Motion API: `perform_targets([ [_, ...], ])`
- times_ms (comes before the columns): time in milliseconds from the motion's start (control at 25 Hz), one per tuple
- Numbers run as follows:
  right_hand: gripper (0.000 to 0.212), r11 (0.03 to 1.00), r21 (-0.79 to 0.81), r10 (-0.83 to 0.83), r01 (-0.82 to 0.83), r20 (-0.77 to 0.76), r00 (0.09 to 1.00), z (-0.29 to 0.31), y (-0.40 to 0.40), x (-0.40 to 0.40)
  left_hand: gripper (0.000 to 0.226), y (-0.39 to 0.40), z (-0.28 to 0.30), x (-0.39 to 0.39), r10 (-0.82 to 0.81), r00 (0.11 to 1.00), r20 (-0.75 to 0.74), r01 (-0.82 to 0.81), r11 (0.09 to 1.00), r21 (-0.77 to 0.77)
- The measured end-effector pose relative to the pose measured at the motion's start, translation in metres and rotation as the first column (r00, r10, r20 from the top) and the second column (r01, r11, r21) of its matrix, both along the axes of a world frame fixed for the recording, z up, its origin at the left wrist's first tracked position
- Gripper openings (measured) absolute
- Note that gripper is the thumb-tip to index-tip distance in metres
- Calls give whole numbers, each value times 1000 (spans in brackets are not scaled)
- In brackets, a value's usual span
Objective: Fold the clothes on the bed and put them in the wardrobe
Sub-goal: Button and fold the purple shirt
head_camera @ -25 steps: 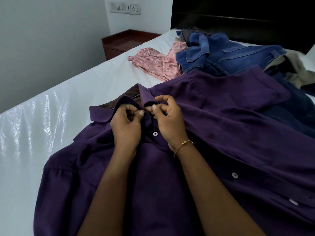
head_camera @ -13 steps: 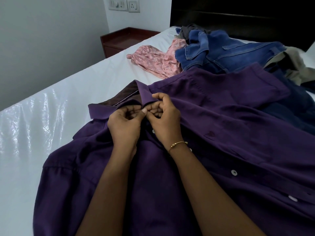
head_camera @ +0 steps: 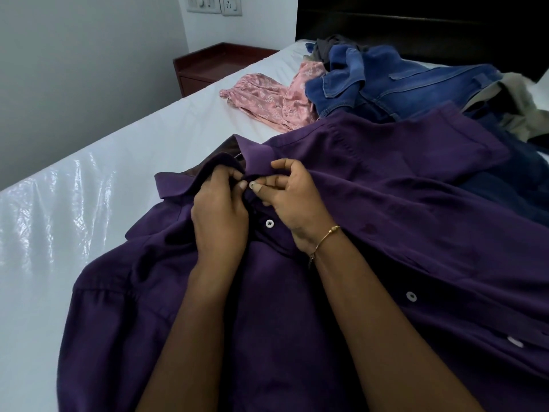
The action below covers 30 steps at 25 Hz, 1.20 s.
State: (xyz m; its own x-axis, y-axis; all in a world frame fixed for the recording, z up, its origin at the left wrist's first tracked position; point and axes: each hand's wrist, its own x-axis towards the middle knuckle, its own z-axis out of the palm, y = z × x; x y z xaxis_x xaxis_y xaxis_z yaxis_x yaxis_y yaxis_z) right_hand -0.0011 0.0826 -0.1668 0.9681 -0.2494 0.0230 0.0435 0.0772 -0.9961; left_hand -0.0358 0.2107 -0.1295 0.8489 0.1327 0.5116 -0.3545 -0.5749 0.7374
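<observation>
At the collar of the purple shirt (head_camera: 341,233) spread on the bed (head_camera: 89,203), my left hand (head_camera: 218,215) and right hand (head_camera: 292,200) now pinch the top button (head_camera: 253,185), newly exposed; folding waits.

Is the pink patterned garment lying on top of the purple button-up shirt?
No, the pink patterned garment lies beside the purple button-up shirt.
</observation>
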Motion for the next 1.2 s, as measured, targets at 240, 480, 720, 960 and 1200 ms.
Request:
perform_targets([
  [240,31,954,-292,-41,65,88,995,6,-27,-5,15,-1,-10,6,-45,991,-123,3,946,-323],
  [480,19,487,-853,294,-186,-41,955,-2,-65,-37,27,-2,0,1,-253,948,-194,71,760,-646],
  [720,15,564,-822,47,74,122,991,-5,-73,-39,14,0,14,-11,119,993,-28,-119,993,6],
  [960,6,743,-669,38,36,95,995,-10,-68,-32,20,-1,22,-16,22,933,-360,202,796,571],
  [1200,15,898,-436,-60,65,25,998,-11,-74,-31,25,-5,7,-9,-35,951,-308,198,833,517],
])
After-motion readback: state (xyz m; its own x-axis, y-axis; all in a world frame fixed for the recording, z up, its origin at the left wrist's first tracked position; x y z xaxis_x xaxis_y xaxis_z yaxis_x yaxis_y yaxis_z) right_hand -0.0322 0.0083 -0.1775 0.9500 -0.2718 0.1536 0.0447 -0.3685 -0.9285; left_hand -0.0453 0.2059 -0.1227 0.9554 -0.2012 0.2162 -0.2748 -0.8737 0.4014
